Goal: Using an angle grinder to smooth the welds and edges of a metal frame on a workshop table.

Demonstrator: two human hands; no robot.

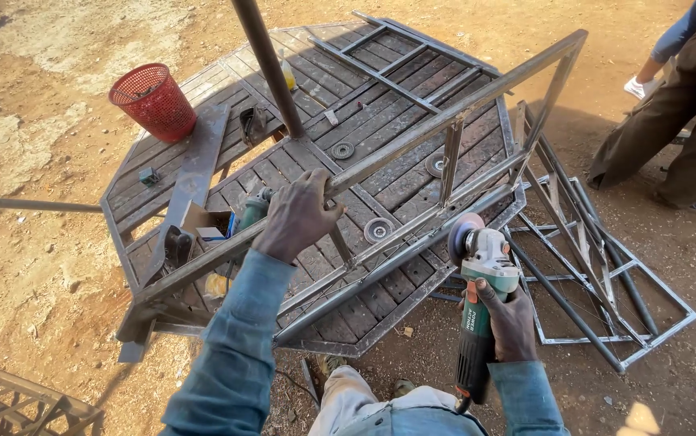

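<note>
Left hand (298, 218) clamps the stiff, heavy-looking steel frame (445, 121) mid-rail; right hand (509, 323), at five o'clock, wraps the angle grinder (481, 291) body.

I am seeing grey steel frame (412, 141) lying tilted across frame centre, its long bar running lower left to upper right, resting on slatted metal table. Green angle grinder (477, 299) standing upright lower right, disc up, touching frame's lower rail.

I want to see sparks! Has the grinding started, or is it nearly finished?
Done: the steel frame is propped on the metal table. In hand: the left hand grips its top bar, and the right hand holds the angle grinder beside a lower bar. Left: grinding; no sparks show.
</note>
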